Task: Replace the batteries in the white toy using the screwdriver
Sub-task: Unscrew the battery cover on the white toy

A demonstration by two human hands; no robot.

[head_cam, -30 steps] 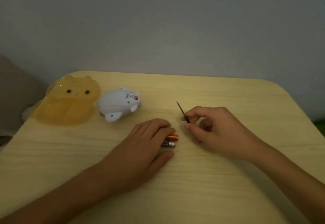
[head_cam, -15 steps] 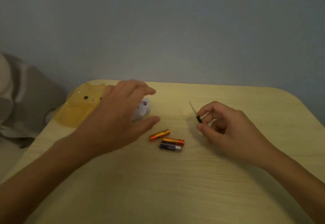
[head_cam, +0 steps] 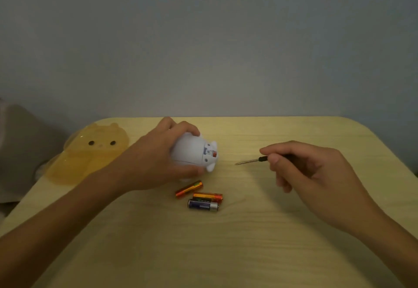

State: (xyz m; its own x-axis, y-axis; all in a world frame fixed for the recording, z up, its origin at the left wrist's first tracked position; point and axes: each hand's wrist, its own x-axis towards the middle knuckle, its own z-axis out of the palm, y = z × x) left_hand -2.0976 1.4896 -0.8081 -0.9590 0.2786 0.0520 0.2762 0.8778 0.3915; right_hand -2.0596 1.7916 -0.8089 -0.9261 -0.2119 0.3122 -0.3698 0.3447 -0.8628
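Observation:
My left hand (head_cam: pixel 156 159) grips the white toy (head_cam: pixel 194 152) from its left side, near the middle of the table; the toy's underside with a small red switch faces right. My right hand (head_cam: pixel 312 174) pinches a thin screwdriver (head_cam: pixel 251 160) by its dark handle, the metal tip pointing left toward the toy, a short gap away from it. Three batteries lie loose just in front of the toy: two orange ones (head_cam: pixel 189 188) (head_cam: pixel 208 196) and a dark blue and silver one (head_cam: pixel 203 204).
A translucent yellow bear-shaped cover (head_cam: pixel 90 154) lies at the table's far left corner. The light wooden table (head_cam: pixel 226 253) has rounded corners and ends at a grey wall. A grey fabric object (head_cam: pixel 20 152) sits off the left edge.
My left hand left the batteries, reached to the white toy and took hold of it, bringing it toward the middle. The screwdriver in my right hand swung from upright to pointing left.

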